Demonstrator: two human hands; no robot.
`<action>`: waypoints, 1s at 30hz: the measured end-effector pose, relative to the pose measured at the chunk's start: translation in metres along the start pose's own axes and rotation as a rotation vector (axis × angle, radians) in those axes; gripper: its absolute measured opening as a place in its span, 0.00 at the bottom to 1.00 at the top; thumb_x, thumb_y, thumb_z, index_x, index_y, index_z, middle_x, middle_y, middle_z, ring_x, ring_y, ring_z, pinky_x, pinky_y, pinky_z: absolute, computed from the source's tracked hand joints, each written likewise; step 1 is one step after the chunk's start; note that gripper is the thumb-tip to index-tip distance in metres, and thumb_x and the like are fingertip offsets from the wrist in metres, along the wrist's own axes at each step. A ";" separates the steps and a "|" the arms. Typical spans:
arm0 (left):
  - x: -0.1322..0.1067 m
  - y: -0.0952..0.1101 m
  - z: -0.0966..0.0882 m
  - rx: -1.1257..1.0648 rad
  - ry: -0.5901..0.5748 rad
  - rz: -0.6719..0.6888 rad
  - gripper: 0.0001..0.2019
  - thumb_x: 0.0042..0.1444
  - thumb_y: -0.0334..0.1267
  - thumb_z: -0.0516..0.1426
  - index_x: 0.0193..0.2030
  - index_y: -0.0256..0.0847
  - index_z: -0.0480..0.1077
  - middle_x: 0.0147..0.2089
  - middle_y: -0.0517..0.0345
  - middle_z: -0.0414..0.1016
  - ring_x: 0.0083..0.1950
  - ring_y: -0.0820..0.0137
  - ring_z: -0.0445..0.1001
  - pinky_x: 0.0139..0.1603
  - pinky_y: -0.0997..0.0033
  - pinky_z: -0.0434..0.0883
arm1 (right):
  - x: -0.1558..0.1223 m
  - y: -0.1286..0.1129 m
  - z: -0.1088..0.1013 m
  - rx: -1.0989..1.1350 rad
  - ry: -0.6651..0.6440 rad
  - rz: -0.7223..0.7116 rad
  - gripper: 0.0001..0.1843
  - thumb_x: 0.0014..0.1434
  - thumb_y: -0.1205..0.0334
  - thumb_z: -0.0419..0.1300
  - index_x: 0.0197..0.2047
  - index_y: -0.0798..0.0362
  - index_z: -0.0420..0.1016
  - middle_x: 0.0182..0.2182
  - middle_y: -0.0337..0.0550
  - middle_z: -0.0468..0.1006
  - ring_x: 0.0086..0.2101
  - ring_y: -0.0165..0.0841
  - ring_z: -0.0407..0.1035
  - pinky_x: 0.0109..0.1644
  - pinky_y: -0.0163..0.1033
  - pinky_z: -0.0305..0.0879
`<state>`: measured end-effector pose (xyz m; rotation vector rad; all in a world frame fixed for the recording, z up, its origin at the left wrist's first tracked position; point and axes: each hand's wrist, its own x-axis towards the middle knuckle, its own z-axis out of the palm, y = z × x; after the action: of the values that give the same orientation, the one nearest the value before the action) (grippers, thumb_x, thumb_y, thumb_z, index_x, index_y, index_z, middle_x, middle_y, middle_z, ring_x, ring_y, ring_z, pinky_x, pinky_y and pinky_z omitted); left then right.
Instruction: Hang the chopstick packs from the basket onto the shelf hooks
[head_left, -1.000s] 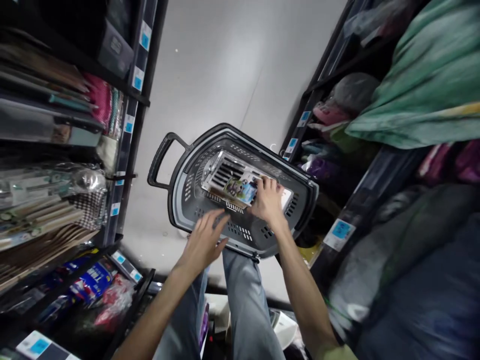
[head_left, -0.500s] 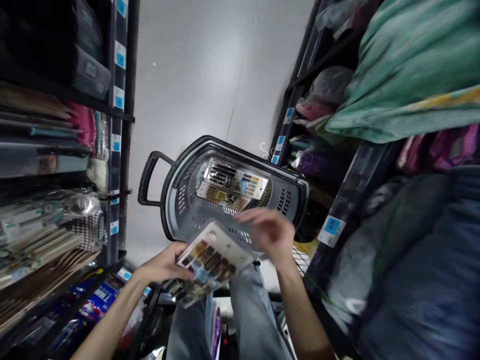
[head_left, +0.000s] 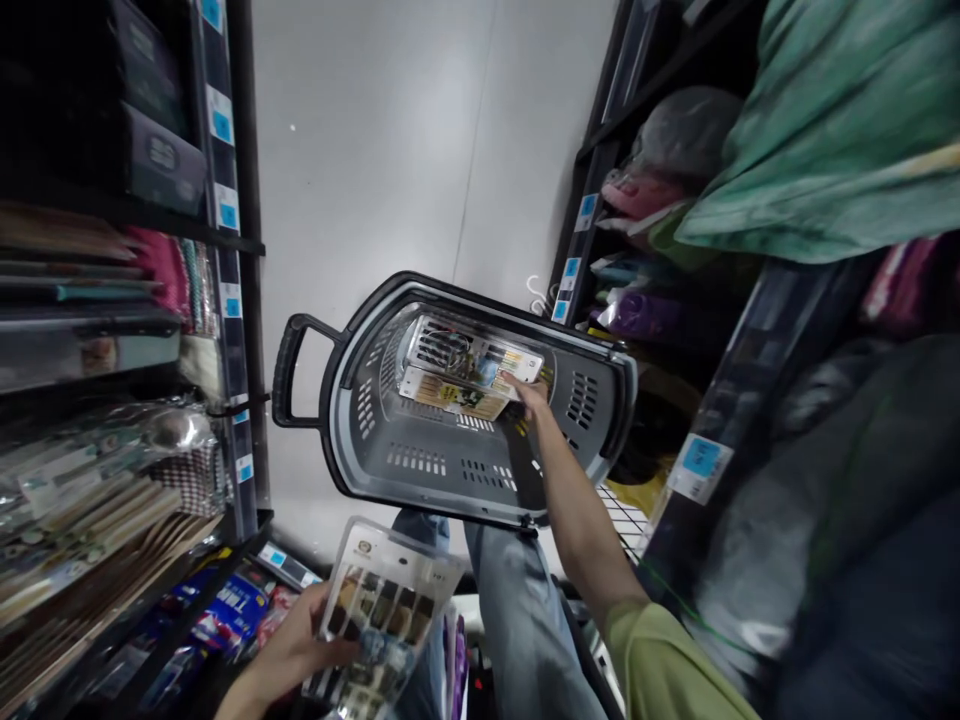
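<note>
A grey shopping basket (head_left: 420,470) with a black rim and handle stands on the aisle floor in front of my knees. Flat blister packs (head_left: 469,365) lie in its far side. My right hand (head_left: 530,393) reaches into the basket and its fingers touch the edge of those packs; the fingers are mostly hidden. My left hand (head_left: 289,650) is low at the bottom left, closed on a stack of clear blister packs (head_left: 382,605) with dark pieces inside.
Black shelving with blue price tags lines both sides of the narrow aisle. Left shelves (head_left: 112,420) hold flat packaged goods; right shelves (head_left: 675,250) hold bagged textiles and a green fabric (head_left: 825,130). Grey floor (head_left: 390,150) runs ahead beyond the basket.
My left hand has drawn the blister packs out of the basket and down toward my left knee. My right hand has gone back into the basket to the remaining packs.
</note>
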<state>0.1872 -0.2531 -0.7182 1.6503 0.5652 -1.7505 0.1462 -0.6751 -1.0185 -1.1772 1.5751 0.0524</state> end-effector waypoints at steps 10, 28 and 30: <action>-0.008 -0.002 -0.008 0.004 0.059 0.046 0.16 0.40 0.42 0.68 0.36 0.39 0.74 0.30 0.61 0.72 0.33 0.66 0.69 0.35 0.70 0.67 | -0.061 0.017 0.017 0.157 -0.124 -0.053 0.43 0.30 0.60 0.78 0.52 0.55 0.71 0.44 0.47 0.82 0.38 0.36 0.77 0.43 0.39 0.75; -0.132 0.094 -0.022 0.311 -0.093 0.447 0.11 0.52 0.41 0.64 0.27 0.35 0.73 0.27 0.60 0.68 0.31 0.69 0.66 0.33 0.73 0.64 | -0.206 -0.094 -0.082 0.088 -0.121 -0.058 0.32 0.25 0.64 0.76 0.39 0.54 0.76 0.34 0.45 0.84 0.32 0.41 0.78 0.38 0.44 0.77; -0.154 0.109 -0.026 0.357 -0.178 0.562 0.08 0.56 0.39 0.62 0.31 0.36 0.76 0.32 0.58 0.75 0.35 0.66 0.72 0.38 0.73 0.66 | -0.236 -0.097 -0.101 0.104 -0.157 -0.072 0.32 0.24 0.63 0.76 0.38 0.54 0.76 0.34 0.45 0.84 0.33 0.42 0.79 0.41 0.47 0.78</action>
<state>0.2812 -0.2840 -0.5552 1.6481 -0.2928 -1.5968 0.1144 -0.6319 -0.7499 -1.1196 1.3816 0.0151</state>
